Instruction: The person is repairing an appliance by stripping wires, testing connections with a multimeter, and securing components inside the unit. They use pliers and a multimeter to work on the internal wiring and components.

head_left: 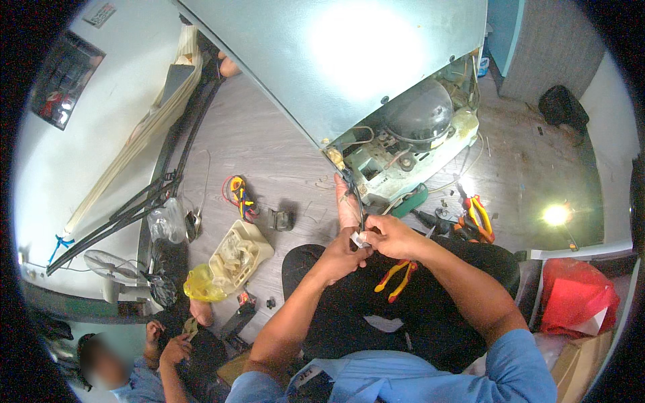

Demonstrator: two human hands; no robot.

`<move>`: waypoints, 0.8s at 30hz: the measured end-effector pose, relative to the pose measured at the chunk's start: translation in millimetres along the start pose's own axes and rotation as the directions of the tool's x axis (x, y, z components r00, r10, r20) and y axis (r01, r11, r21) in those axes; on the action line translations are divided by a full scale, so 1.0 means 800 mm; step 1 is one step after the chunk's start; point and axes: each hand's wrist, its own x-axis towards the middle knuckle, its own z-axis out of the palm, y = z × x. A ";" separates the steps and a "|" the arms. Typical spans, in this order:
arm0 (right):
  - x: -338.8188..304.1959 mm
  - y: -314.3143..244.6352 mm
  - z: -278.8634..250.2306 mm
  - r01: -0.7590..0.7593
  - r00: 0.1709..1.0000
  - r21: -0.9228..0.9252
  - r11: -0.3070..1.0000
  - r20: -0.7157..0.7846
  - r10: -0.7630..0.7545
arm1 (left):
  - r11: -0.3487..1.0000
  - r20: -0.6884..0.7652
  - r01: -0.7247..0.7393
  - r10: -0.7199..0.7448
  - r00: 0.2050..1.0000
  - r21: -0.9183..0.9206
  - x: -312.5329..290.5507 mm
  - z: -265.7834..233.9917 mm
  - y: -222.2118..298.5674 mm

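Observation:
In front of me the fingers of my left hand (344,258) are closed around a small white piece (358,240) at the end of a dark cable (359,201). My right hand (391,236) pinches the cable end from the other side, close against the left fingers. The cable runs up to the lower corner of a light blue refrigerator (282,60). Its open bottom shows a black compressor (420,111). Beside the cable is a bare foot (346,201). Red-and-yellow pliers (396,279) lie on my dark trousers, below the hands.
On the floor to the left are a yellow multimeter (238,191), a cream plastic tray (259,245) and a yellow bag (205,283). A seated co-worker (138,376) is at lower left. More red-and-yellow hand tools (480,218), a lit lamp (556,215) and a red bag (571,295) are at right.

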 end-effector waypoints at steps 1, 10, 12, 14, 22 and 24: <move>0.000 0.003 0.001 0.007 1.000 -0.035 0.999 -0.011 -0.007 | 1.000 -0.057 -0.010 0.010 0.998 0.000 -0.001 0.003 0.000; -0.001 -0.004 0.008 -0.121 0.992 0.334 0.935 0.017 0.122 | 0.575 0.259 0.176 0.065 0.964 -0.799 0.001 -0.018 -0.032; 0.005 0.011 0.014 0.000 0.998 0.230 0.973 -0.068 0.016 | 0.573 0.173 0.105 0.066 0.983 -0.813 0.004 -0.013 -0.034; 0.008 0.022 0.014 0.047 0.994 0.159 0.986 -0.101 -0.031 | 0.561 0.058 -0.001 0.087 0.995 -0.828 0.004 -0.008 -0.035; 0.004 -0.011 -0.021 -0.051 0.989 0.104 0.993 0.142 0.036 | 0.522 -0.172 -0.253 0.200 0.965 -0.814 -0.032 -0.003 -0.010; 0.000 -0.022 -0.022 0.070 0.992 -0.048 0.996 0.109 -0.065 | 0.511 -0.162 -0.280 0.262 0.951 -0.813 -0.035 -0.009 -0.017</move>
